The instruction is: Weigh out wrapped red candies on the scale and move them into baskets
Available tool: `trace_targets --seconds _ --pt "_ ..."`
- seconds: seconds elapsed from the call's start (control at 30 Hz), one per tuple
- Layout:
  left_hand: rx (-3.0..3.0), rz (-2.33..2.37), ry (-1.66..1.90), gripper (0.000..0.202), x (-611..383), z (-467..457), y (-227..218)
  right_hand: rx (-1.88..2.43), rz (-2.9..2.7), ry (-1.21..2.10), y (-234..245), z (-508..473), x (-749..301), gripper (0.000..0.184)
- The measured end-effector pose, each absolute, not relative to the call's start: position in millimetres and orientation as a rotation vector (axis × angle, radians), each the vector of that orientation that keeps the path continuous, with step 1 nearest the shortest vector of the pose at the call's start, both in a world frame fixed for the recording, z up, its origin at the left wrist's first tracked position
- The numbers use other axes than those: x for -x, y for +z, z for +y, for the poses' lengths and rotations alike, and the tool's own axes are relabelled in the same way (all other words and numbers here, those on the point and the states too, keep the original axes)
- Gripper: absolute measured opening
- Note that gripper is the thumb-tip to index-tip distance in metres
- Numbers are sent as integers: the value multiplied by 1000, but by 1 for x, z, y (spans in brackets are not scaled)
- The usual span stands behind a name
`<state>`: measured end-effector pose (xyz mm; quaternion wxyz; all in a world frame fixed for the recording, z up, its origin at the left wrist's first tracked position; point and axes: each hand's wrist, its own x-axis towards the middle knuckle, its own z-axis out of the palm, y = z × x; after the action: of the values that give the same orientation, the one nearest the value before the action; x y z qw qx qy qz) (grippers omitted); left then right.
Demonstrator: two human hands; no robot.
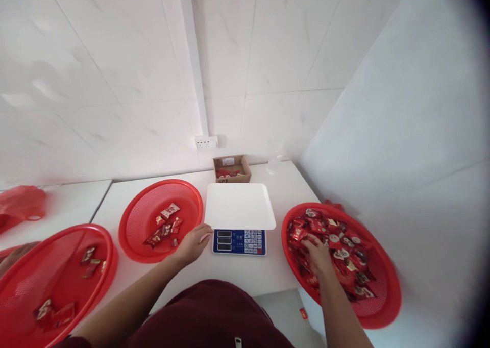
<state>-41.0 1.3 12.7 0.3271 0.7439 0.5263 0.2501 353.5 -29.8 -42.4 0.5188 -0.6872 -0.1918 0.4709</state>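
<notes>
My right hand [318, 253] reaches into the red basket [390, 307] on the right, which is heaped with red-wrapped snack packets [346, 253]. Its fingers are closed on a red snack packet [299, 232] near the basket's left side. My left hand [194, 243] is beside the front left corner of the scale's white tray [240, 205]. Its fingers are loosely bent, thumb a little apart, with nothing visible in them. Below the tray shows the scale's blue keypad panel [240, 242]; its displays look dark.
Another red basket [132, 205] left of the scale holds several packets. A third basket [109, 246] stands farther left, with a person's hand [17, 258] beyond it. Behind the scale are a cardboard box [245, 174] and a clear plastic object [273, 163]. A red bag [23, 202] lies far left.
</notes>
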Motion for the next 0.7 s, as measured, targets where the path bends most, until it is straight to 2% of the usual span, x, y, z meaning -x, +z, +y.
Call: trace_targets --seconds 0.13,0.23,0.43,0.7 --pt "-1818 1293 616 26 22 -5 22 1439 -466 1272 -8 -27 -319 42" --pt "-1623 1219 498 30 1 -12 31 1330 -707 1471 14 -27 -272 36" --pt "-1336 995 472 39 -21 -20 31 1296 -1112 1663 30 -37 -191 29" --pt "-933 1183 594 50 -12 9 32 1402 -643 1773 17 -50 -194 56"
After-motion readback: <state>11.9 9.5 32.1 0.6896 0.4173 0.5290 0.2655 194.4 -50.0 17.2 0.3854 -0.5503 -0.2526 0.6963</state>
